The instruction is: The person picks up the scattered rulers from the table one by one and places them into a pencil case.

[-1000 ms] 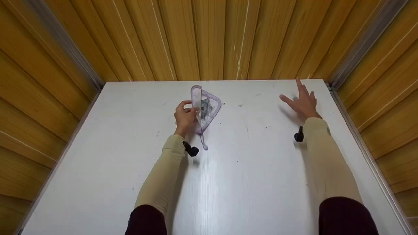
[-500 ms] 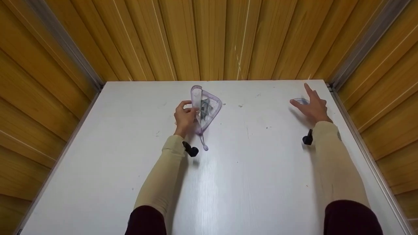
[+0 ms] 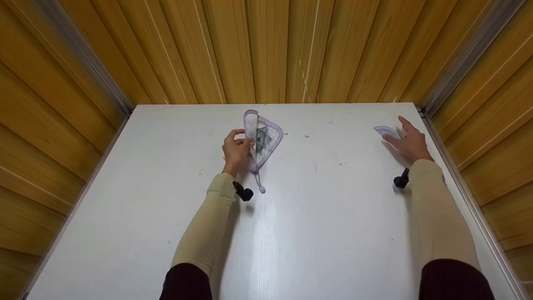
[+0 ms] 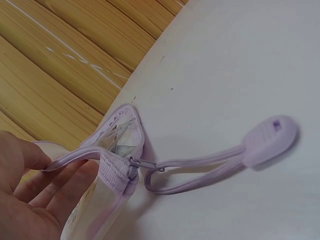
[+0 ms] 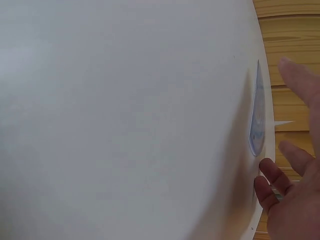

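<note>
My left hand [image 3: 236,151] pinches the edge of a clear zip pouch [image 3: 279,135] with lilac trim, near the table's back middle. In the left wrist view the thumb lies on one side of the pouch's lilac edge [image 4: 75,156] and fingers on the other; its mouth gapes. Flat grey and clear pieces show inside it. A lilac pull cord [image 4: 270,142] hangs from the zip. At the back right, my right hand [image 3: 410,143] hovers with spread fingers beside a clear bluish protractor [image 3: 381,129], its thumb overlapping the protractor in the head view.
The white table [image 3: 316,216] ends at a yellow wood-look wall [image 3: 270,50] behind, with similar walls left and right. Small dark marks [image 3: 342,163] dot the tabletop. A black wrist camera [image 3: 402,180] sticks out from the right sleeve, another [image 3: 245,191] from the left.
My right hand has moved right and a little nearer to me, its fingers less stretched, uncovering the protractor. The left hand and the pouch stay where they were.
</note>
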`<state>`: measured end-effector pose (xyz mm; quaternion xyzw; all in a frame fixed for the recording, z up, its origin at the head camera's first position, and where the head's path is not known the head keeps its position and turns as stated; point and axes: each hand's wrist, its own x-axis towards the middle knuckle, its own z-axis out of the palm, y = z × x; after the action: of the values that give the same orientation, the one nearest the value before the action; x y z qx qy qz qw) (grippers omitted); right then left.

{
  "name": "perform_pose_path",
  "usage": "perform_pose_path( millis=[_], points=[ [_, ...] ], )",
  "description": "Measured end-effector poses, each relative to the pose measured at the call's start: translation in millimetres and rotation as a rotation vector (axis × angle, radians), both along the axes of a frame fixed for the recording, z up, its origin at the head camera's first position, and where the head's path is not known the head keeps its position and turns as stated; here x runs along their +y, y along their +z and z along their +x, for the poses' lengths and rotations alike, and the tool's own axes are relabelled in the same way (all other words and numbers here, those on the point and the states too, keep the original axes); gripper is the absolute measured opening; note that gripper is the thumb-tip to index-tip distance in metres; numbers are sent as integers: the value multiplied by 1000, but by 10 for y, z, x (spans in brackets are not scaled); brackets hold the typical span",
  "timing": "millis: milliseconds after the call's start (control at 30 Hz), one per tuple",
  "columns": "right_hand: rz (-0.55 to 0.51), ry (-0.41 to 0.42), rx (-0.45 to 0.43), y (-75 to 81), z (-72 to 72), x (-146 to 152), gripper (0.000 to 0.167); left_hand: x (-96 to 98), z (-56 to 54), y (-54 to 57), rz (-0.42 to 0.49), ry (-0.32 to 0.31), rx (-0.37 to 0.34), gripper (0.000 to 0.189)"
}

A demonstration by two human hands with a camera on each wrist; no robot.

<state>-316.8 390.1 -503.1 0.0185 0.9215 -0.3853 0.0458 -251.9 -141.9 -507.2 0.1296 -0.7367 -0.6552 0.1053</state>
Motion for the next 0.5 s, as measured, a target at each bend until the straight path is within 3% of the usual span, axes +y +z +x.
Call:
perform_pose_path(
  millis=[500],
  points=[
    [-22, -38, 24, -41, -10, -47, 90, 0, -2, -6, -4, 7, -12, 34]
  ],
)
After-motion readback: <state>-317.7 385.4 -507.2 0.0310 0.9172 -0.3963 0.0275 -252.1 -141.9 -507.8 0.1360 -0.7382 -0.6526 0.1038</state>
